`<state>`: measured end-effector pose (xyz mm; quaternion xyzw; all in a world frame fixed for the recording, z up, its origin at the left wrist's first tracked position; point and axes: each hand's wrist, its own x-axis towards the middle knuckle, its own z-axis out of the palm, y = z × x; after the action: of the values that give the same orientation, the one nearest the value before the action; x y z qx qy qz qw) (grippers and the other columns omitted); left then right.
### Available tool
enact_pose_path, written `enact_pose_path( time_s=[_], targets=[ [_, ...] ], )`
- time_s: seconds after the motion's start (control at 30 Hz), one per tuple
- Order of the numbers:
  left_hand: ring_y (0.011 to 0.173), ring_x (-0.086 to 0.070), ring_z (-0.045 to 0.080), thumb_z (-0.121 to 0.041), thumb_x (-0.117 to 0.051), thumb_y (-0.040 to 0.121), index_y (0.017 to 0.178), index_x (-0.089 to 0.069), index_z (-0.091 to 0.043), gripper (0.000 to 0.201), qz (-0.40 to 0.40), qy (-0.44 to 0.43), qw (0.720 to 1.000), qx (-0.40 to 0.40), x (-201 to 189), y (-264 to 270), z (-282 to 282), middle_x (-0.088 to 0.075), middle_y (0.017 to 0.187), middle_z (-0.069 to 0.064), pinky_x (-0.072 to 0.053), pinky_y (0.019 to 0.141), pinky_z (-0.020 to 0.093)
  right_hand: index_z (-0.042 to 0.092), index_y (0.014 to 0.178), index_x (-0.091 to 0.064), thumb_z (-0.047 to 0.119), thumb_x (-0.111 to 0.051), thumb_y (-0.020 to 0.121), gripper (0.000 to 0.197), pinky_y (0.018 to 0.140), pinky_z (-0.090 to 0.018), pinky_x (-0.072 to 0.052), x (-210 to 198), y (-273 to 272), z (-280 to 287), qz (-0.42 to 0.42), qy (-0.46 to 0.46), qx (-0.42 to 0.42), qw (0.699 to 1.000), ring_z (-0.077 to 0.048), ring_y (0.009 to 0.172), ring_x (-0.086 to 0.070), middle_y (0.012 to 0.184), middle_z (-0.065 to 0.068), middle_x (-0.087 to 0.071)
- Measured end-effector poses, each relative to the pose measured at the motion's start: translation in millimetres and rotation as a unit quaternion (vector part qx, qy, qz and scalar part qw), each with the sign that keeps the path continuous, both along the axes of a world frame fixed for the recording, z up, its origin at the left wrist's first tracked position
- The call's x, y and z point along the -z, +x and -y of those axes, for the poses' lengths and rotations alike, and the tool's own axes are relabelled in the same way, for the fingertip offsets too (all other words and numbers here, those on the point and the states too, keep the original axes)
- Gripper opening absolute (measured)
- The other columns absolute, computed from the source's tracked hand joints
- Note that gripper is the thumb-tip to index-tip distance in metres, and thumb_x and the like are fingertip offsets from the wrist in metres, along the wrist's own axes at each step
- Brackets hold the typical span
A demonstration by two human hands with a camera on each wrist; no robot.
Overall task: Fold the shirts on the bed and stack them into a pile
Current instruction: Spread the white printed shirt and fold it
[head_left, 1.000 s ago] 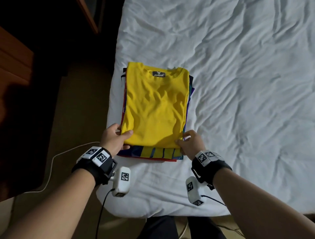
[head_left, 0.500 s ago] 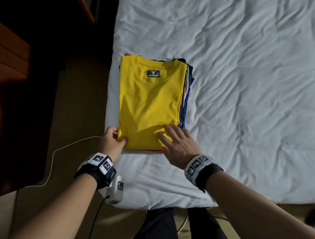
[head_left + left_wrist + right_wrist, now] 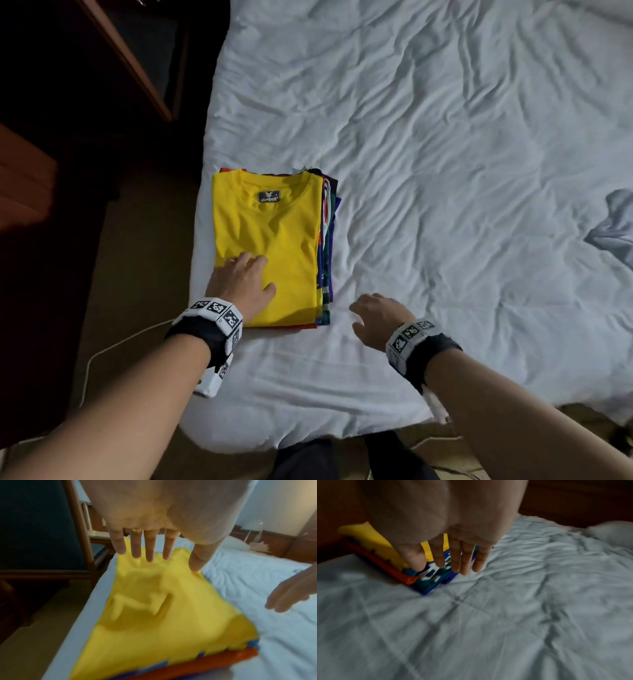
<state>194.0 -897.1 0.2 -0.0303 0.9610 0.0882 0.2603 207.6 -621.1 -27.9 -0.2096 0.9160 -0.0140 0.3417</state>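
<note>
One pile [image 3: 327, 240] of folded shirts lies at the near left corner of the bed [image 3: 462, 171], capped by a yellow shirt [image 3: 281, 246] whose collar label faces away from me. Its long axis runs from my body toward the head of the bed. My left hand [image 3: 241, 281] rests flat on the near left part of the yellow shirt, fingers [image 3: 150, 547] straight and spread, gripping nothing. My right hand [image 3: 378, 317] hovers over the sheet just right of the pile's near right corner, fingers [image 3: 464, 559] loose and extended, holding nothing; the wrist view shows them near the striped layer edges, though whether they touch is unclear. Well to the right of the pile, at the frame's edge, lies a rumpled grey cloth [image 3: 613, 226], possibly another shirt. I judge the right hand nearer to it, so a further fetch would fall to that side. Left of the pile stands dark wooden furniture [image 3: 137, 68].
</note>
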Motion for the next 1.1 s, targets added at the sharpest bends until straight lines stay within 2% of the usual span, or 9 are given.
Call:
enact_pose_path(
  time_s=[0.1,0.17,0.33,0.6,0.73,0.83,0.9,1.0,1.1],
  targets=[
    [0.103,-0.061,0.025,-0.048,-0.056,0.095,0.129,-0.055,-0.021,0.043,0.091,0.096,0.991,0.009,-35.2,-22.8,-49.2,-0.063,0.118,0.002,-0.053,0.089,0.042,0.025,0.128,-0.058,0.040,-0.050,0.094,0.038,0.095,-0.038,-0.051,-29.6,-13.0,-37.8,0.024,-0.029,0.146,0.989,-0.024,0.113,-0.060,0.123,-0.001,-0.064],
    [0.095,-0.063,0.024,-0.048,-0.059,0.093,0.121,-0.059,-0.019,0.040,0.107,0.118,0.985,0.058,-56.5,-36.6,-89.9,-0.066,0.108,0.002,-0.055,0.086,0.042,0.029,0.125,-0.061,0.041,-0.052,0.092,0.036,0.096,-0.039,-0.051,-52.1,-17.0,-69.9,0.021,-0.038,0.212,0.976,-0.024,0.110,-0.063,0.119,-0.002,-0.067],
    [0.105,-0.061,0.022,-0.047,-0.061,0.090,0.126,-0.058,-0.024,0.043,0.074,0.127,0.975,0.166,-114.4,-71.1,-206.5,-0.065,0.120,-0.001,-0.051,0.091,0.035,0.034,0.121,-0.063,0.042,-0.052,0.092,0.032,0.091,-0.035,-0.051,-104.6,-17.0,-170.7,-0.036,-0.012,0.293,0.955,-0.026,0.108,-0.063,0.117,0.000,-0.065],
    [0.102,-0.061,0.016,-0.050,-0.058,0.089,0.116,-0.062,-0.031,0.034,0.033,0.122,0.949,0.287,-163.2,-114.0,-425.8,-0.067,0.110,-0.009,-0.052,0.093,0.038,0.028,0.116,-0.066,0.039,-0.052,0.093,0.030,0.088,-0.034,-0.052,-141.6,-7.1,-382.8,-0.074,0.003,0.381,0.921,-0.028,0.102,-0.065,0.111,-0.007,-0.068],
    [0.098,-0.062,0.016,-0.047,-0.060,0.090,0.114,-0.064,-0.029,0.030,0.045,0.147,0.945,0.288,-145.8,-136.1,-553.6,-0.065,0.101,-0.010,-0.052,0.092,0.039,0.031,0.116,-0.067,0.041,-0.052,0.093,0.028,0.089,-0.032,-0.048,-120.6,-23.7,-509.3,-0.088,0.006,0.409,0.908,-0.029,0.107,-0.062,0.114,-0.006,-0.068],
    [0.093,-0.063,0.015,-0.044,-0.061,0.091,0.109,-0.065,-0.027,0.025,0.055,0.167,0.950,0.259,-114.3,-154.4,-649.7,-0.065,0.097,-0.009,-0.053,0.088,0.035,0.030,0.112,-0.068,0.039,-0.052,0.092,0.027,0.093,-0.035,-0.047,-83.8,-46.9,-607.9,-0.073,-0.012,0.432,0.899,-0.029,0.112,-0.059,0.117,-0.007,-0.067],
    [0.090,-0.064,0.016,-0.040,-0.063,0.091,0.105,-0.066,-0.026,0.021,0.070,0.172,0.955,0.231,-90.6,-164.9,-706.1,-0.067,0.096,-0.006,-0.052,0.083,0.031,0.027,0.106,-0.070,0.039,-0.049,0.088,0.030,0.089,-0.033,-0.049,-56.0,-58.1,-664.7,-0.054,-0.026,0.444,0.894,-0.028,0.106,-0.061,0.114,-0.009,-0.068],
    [0.088,-0.064,0.017,-0.038,-0.064,0.089,0.102,-0.067,-0.026,0.018,0.096,0.157,0.958,0.218,-57.1,-173.9,-765.0,-0.069,0.096,-0.004,-0.050,0.079,0.030,0.025,0.099,-0.071,0.043,-0.037,0.074,0.046,0.084,-0.031,-0.050,-21.3,-69.9,-725.9,-0.035,-0.041,0.451,0.891,-0.028,0.099,-0.065,0.108,-0.007,-0.070],
    [0.092,-0.064,0.019,-0.038,-0.062,0.090,0.105,-0.067,-0.025,0.021,0.115,0.113,0.956,0.244,-23.2,-185.7,-815.0,-0.069,0.099,-0.003,-0.052,0.084,0.033,0.030,0.108,-0.067,0.045,-0.047,0.083,0.036,0.089,-0.034,-0.051,2.8,-83.7,-774.6,-0.004,-0.054,0.470,0.881,-0.028,0.106,-0.063,0.116,-0.004,-0.067]
  ],
)
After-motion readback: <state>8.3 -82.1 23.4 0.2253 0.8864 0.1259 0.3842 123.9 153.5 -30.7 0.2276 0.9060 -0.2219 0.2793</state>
